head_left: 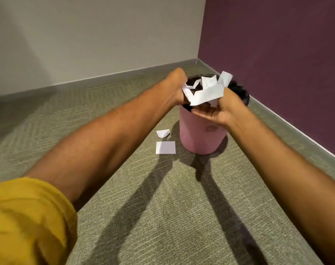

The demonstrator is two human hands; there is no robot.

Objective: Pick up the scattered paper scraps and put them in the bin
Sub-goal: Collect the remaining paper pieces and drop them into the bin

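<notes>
A pink bin (200, 136) with a black liner stands on the carpet near the room's corner. Over its mouth both my hands hold a bunch of white paper scraps (206, 91). My left hand (174, 87) grips the bunch from the left, and my right hand (223, 109) cups it from below and the right, fingers curled under the paper. Two more white scraps lie on the carpet left of the bin: a folded one (163, 133) and a flat square one (165, 147).
The grey wall (86, 35) runs along the back and a purple wall (277, 54) along the right, both with skirting boards. Green-grey carpet (162, 207) spreads out in front of the bin. My yellow sleeve (25, 222) shows at the lower left.
</notes>
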